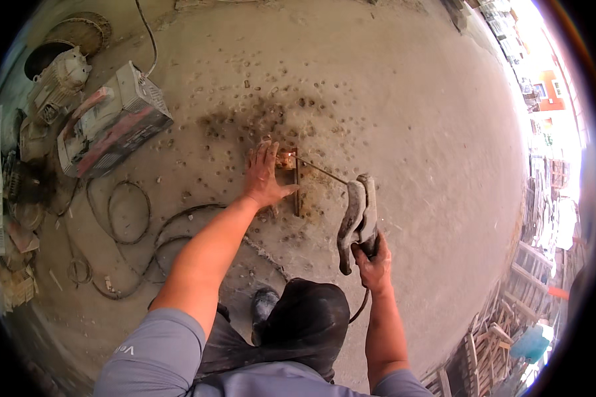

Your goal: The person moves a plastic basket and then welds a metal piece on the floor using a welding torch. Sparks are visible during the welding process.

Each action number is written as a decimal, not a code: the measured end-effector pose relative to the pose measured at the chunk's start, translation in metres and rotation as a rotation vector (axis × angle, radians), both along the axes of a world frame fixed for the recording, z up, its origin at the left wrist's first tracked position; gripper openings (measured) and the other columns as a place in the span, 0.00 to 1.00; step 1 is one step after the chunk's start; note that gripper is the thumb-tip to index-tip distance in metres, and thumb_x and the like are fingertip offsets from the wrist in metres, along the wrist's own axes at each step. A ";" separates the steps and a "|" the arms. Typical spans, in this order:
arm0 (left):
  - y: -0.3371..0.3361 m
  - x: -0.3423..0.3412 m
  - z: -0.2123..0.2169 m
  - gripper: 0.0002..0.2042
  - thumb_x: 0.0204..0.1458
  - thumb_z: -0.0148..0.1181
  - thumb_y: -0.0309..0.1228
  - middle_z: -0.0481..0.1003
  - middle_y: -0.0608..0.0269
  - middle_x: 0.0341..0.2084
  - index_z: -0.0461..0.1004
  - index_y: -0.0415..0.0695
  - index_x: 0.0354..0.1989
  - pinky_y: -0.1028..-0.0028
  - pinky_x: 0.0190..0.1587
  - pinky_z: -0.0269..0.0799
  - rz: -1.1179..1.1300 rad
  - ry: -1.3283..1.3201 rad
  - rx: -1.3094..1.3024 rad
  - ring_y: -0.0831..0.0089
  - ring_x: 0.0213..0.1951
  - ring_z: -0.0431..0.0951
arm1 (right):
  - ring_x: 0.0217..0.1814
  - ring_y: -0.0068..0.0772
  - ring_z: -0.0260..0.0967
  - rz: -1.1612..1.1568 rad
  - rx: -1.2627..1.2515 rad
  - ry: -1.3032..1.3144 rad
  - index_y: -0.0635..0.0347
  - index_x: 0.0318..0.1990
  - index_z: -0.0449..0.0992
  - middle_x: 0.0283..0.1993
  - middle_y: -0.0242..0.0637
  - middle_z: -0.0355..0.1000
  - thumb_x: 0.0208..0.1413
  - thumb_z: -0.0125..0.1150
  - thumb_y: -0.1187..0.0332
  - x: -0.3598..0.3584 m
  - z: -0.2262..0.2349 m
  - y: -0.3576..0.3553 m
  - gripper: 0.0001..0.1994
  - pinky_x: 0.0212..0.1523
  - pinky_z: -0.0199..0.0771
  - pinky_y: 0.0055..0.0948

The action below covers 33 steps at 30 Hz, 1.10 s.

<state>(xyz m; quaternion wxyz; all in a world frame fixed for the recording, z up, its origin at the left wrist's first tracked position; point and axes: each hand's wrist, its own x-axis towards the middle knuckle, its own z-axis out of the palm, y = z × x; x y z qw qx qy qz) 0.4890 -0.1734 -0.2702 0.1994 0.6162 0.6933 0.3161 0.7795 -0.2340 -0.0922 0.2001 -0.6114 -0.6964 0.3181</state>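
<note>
I crouch over a concrete floor. My left hand [263, 175] lies flat, fingers spread, pressing on a small rusty metal piece [293, 185] on the floor. My right hand [373, 261] grips a welding electrode holder [357, 221] with grey jaws. A thin electrode rod [321, 171] runs from the holder up-left to the top of the metal piece, where a small bright glow [287, 159] shows next to my left fingers. My dark knee [304, 321] and a shoe [263, 306] sit below.
A boxy red and grey welding machine [109, 122] stands at the upper left with black cables [129, 225] looped across the floor. Cluttered crates and parts [13, 192] line the left edge. Stacked wooden pallets [510, 317] stand at the right. Burn marks [245, 122] darken the concrete.
</note>
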 end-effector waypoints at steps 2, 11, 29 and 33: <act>0.000 -0.002 -0.004 0.59 0.36 0.75 0.56 0.55 0.44 0.67 0.42 0.45 0.72 0.51 0.68 0.53 0.011 0.011 -0.049 0.47 0.65 0.59 | 0.36 0.38 0.78 0.044 -0.028 -0.066 0.68 0.60 0.65 0.38 0.47 0.78 0.50 0.70 0.71 -0.002 0.005 -0.004 0.30 0.39 0.77 0.33; 0.002 0.005 0.002 0.57 0.37 0.74 0.55 0.55 0.48 0.67 0.45 0.47 0.72 0.51 0.68 0.54 0.002 0.056 -0.126 0.49 0.67 0.58 | 0.39 0.49 0.80 0.051 -0.095 -0.069 0.66 0.60 0.65 0.38 0.52 0.78 0.49 0.70 0.69 -0.003 -0.002 -0.019 0.30 0.41 0.78 0.37; 0.005 0.015 0.008 0.55 0.35 0.75 0.52 0.55 0.52 0.67 0.49 0.48 0.71 0.50 0.72 0.47 -0.052 0.048 -0.028 0.52 0.70 0.53 | 0.37 0.40 0.79 0.033 -0.076 -0.084 0.66 0.60 0.67 0.38 0.49 0.78 0.49 0.70 0.70 -0.012 0.000 -0.013 0.30 0.41 0.77 0.33; 0.006 0.015 0.008 0.55 0.35 0.75 0.53 0.55 0.52 0.67 0.49 0.48 0.71 0.52 0.72 0.44 -0.076 0.064 -0.061 0.53 0.70 0.52 | 0.36 0.41 0.79 0.072 -0.022 -0.088 0.65 0.60 0.67 0.37 0.49 0.78 0.49 0.71 0.69 -0.009 -0.004 -0.014 0.30 0.39 0.78 0.33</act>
